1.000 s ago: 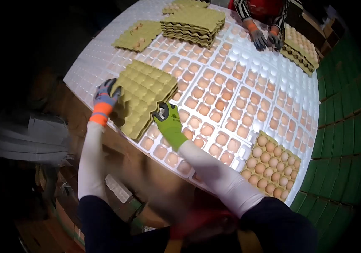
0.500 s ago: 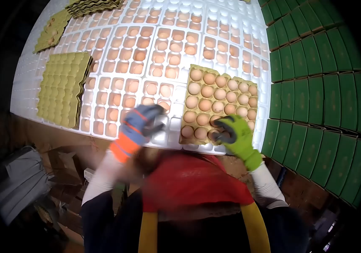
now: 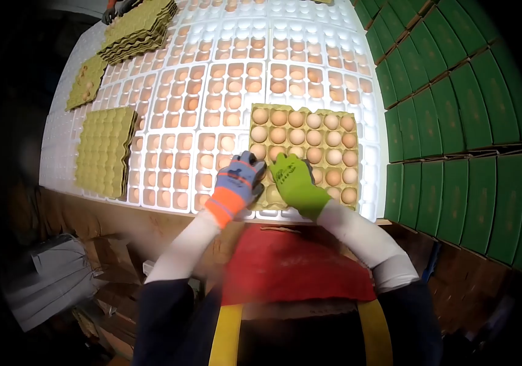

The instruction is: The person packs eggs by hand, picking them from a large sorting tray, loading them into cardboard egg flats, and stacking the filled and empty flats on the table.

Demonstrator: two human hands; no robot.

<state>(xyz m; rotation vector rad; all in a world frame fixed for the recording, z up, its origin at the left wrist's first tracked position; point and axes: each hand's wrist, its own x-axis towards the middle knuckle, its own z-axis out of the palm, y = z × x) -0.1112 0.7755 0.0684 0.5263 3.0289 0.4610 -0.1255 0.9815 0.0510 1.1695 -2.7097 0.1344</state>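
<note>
A yellowish pulp egg tray [image 3: 267, 200] with brown eggs [image 3: 314, 121] lies on the white moulded trays in front of me. Its front-left cups show bare pulp. My left hand [image 3: 238, 182], in a blue-grey and orange glove, is at the tray's left edge with fingers curled down. Just beside it, my right hand [image 3: 297, 185] in a green glove reaches over the tray's left half, fingers bent down among the eggs. The backs of both gloves hide what the fingers hold, if anything.
White trays [image 3: 197, 130] with eggs in square cells cover the table. Stacked pulp trays [image 3: 103, 152] stand at left, with another stack [image 3: 139, 30] behind. Another person's gloved hand [image 3: 111, 11] shows at the far left. Green boxes [image 3: 438, 189] line the right side.
My right hand has moved left across the pulp tray, and my left hand has come to its left edge. Eggs are gone from its front-left cups. The view has shifted.
</note>
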